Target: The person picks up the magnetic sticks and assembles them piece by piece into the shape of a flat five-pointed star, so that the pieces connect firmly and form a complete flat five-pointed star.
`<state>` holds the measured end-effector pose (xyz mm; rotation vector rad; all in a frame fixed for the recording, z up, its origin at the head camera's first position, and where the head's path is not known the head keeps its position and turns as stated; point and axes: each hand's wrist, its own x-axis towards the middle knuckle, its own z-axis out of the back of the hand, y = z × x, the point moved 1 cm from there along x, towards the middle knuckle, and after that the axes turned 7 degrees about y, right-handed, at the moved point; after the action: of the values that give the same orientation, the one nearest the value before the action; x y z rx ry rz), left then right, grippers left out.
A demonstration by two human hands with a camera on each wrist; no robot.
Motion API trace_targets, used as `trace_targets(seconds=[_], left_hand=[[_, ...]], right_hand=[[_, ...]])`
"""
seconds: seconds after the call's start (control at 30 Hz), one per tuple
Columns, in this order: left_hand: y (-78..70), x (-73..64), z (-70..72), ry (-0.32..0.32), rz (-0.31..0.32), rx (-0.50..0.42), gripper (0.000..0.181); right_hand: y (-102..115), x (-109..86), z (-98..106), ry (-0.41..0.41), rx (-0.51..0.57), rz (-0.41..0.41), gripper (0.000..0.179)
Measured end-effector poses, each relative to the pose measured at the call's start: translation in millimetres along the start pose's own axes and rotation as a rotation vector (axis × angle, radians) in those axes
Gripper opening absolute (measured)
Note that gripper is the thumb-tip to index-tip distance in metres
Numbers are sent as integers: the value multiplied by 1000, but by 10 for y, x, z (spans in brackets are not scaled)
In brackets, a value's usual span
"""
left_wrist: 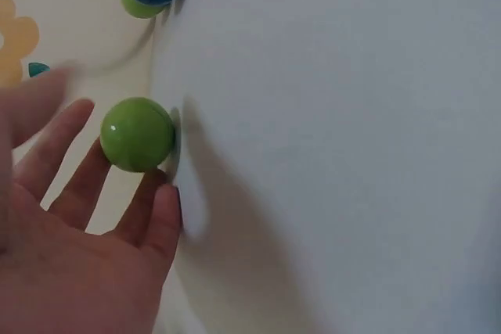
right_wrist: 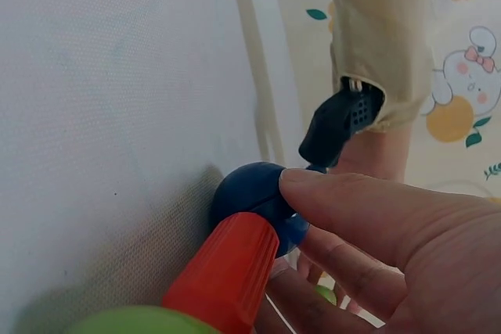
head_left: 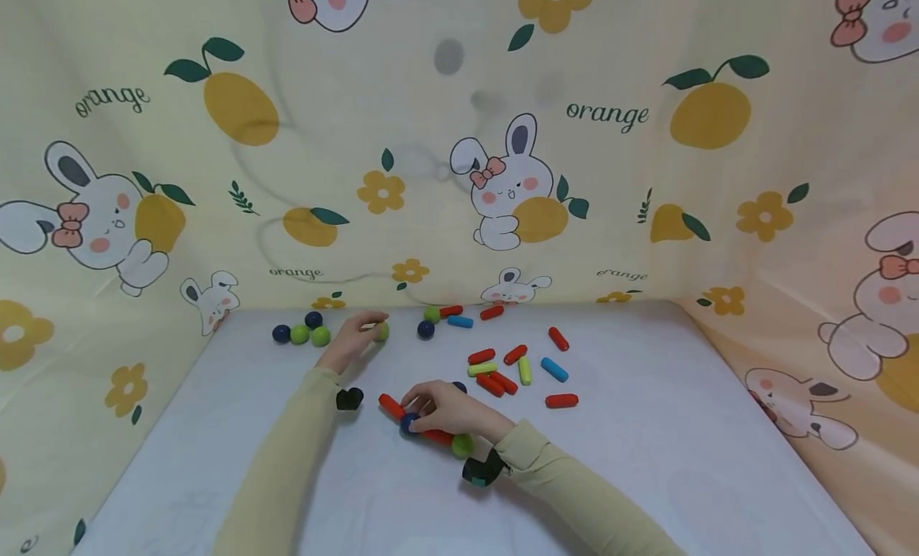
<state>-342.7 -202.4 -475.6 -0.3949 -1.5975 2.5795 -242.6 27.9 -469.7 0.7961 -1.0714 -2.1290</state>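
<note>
My left hand is at the far side of the table beside a green ball. Its fingers reach loosely behind the ball, while the blurred thumb stands apart from it. Nearer the middle, my right hand pinches a dark blue ball, the thumb pressing on its side. A red ridged stick meets this ball and leads to a green ball. On the ball's other side lies another red stick. Partly hidden behind the right hand is a second dark blue ball.
Dark blue and green balls cluster at the back left. Another dark blue ball and a green ball sit at the back middle. Red, yellow-green and blue sticks lie scattered to the right. A patterned cloth rises behind the table.
</note>
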Motion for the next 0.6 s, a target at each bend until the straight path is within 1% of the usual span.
trace_targets(seconds=[0.13, 0.17, 0.27, 0.33, 0.43, 0.53, 0.6], left_hand=[[41, -46, 0, 18, -42, 108, 41], [54, -61, -2, 18, -50, 123, 41], [86, -108, -9, 21, -100, 186, 37], [95, -162, -20, 16, -112, 210, 35], [125, -256, -36, 12, -112, 216, 34], [158, -365, -45, 6, -85, 168, 34], [183, -439, -46, 2, -69, 114, 35]], right_hand=[[8, -8, 3, 0, 1, -1, 28], [6, -9, 3, -1, 1, 1, 28], [5, -17, 2, -5, 3, 9, 29], [9, -20, -2, -5, 10, 15, 29], [22, -22, -10, -5, 17, 15, 30], [32, -16, -16, -9, 14, 5, 31], [29, -11, -21, -13, 6, -2, 31]])
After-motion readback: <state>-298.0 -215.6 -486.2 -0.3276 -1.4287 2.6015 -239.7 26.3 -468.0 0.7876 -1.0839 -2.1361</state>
